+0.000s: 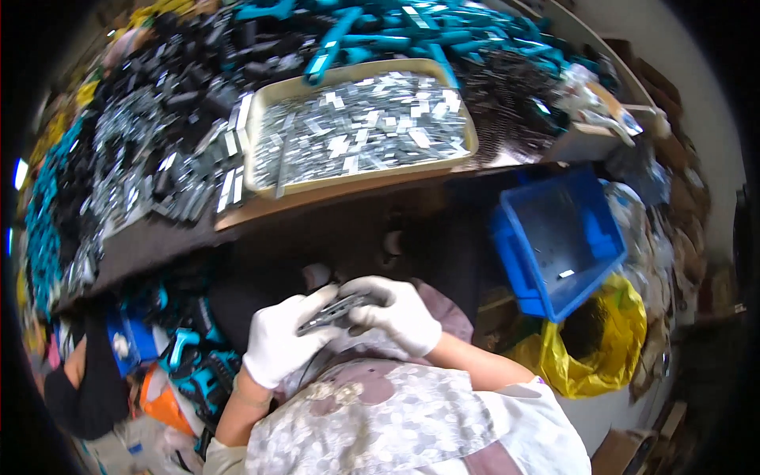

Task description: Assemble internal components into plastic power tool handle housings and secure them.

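Note:
Both my hands wear white gloves and meet in front of my lap, below the table edge. My left hand [281, 340] and my right hand [396, 313] together grip a small dark grey part [336, 310] that lies between the fingers. A beige tray [265, 107] heaped with small shiny metal plates sits on the table straight ahead. My patterned sleeves show at the bottom of the view.
Black parts [190, 71] and teal handles [412, 32] are piled on the table behind the tray. A blue bin [554, 237] stands tilted at the right, above a yellow bag [609, 340]. More teal and black parts [190, 356] lie at lower left.

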Action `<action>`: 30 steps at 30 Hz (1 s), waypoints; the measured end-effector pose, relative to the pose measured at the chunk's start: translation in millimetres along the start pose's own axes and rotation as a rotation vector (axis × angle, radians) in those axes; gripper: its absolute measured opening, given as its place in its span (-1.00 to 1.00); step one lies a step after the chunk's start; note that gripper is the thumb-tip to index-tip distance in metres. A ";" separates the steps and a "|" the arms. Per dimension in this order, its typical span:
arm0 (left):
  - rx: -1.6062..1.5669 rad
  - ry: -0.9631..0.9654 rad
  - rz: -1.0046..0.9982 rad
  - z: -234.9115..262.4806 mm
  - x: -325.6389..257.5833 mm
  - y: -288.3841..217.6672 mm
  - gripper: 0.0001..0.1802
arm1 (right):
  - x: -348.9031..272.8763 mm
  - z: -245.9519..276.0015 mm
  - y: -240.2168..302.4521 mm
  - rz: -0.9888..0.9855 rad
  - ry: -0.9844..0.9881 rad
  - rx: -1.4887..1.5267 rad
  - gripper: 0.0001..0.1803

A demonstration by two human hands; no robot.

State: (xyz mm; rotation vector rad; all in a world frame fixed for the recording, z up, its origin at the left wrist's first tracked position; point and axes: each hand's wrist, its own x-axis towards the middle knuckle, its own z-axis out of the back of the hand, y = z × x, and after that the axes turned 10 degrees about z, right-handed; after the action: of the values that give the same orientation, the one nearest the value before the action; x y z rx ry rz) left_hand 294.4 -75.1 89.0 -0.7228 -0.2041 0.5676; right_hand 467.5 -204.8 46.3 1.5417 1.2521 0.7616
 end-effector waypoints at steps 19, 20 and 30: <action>-0.263 -0.110 0.312 -41.0 0.0 11.1 -0.65 | -72.5 405.0 76.9 -0.110 -0.958 -1.247 -0.79; -0.258 -0.106 0.335 -42.9 0.4 12.5 -0.64 | -68.1 425.6 67.8 -0.163 -0.962 -1.335 -0.77; -0.170 -0.170 0.322 -50.3 1.8 1.2 -0.66 | -6.4 455.2 35.9 -0.402 -1.009 -1.628 -0.69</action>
State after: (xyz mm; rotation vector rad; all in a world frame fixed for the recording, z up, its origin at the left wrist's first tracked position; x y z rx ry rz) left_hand 313.8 -102.0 51.1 -0.8804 -0.2995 0.9286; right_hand 886.2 -344.5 -70.5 0.1298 -0.0573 0.3542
